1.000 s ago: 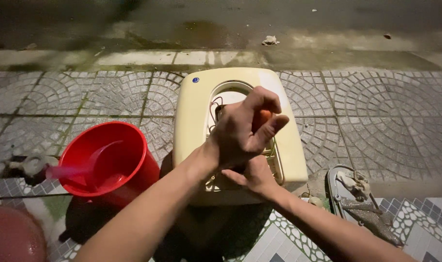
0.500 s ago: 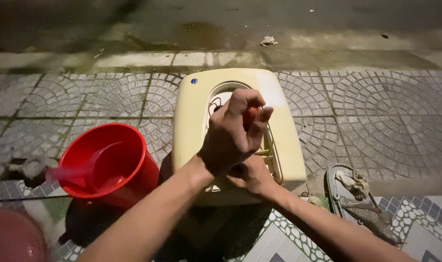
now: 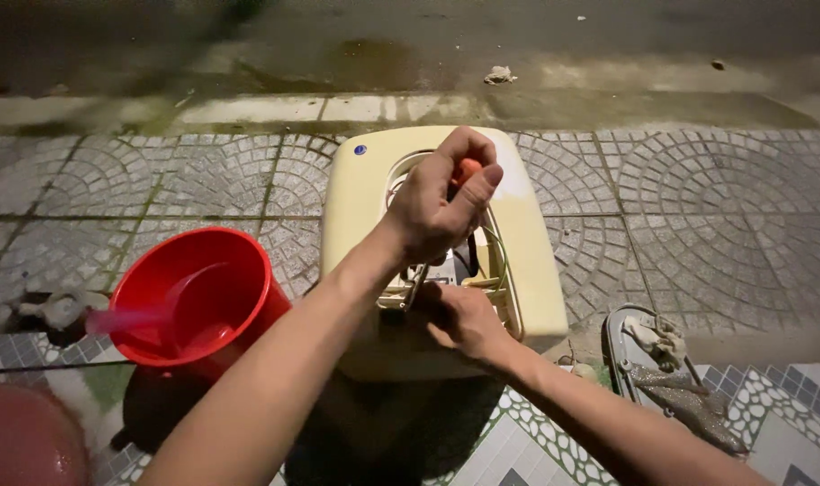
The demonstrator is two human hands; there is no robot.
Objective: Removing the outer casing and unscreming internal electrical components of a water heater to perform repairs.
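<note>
A cream plastic appliance casing (image 3: pixel 360 198) lies on the paving with a round opening and wires showing inside. My left hand (image 3: pixel 432 216) is closed around the orange handle of a screwdriver (image 3: pixel 467 169), and its metal shaft points down into the opening. My right hand (image 3: pixel 468 319) rests at the casing's near edge, fingers curled into the opening beside the screwdriver's tip. What those fingers hold is hidden.
A red bucket (image 3: pixel 248 261) with a pink ladle (image 3: pixel 122 319) in it stands just left of the casing. A worn sandal (image 3: pixel 666 373) lies at the right. A stone curb (image 3: pixel 248 110) runs along the far side, with dark road beyond.
My left hand has shifted slightly up and left while turning on the screwdriver handle. My right hand stays at the casing's near edge.
</note>
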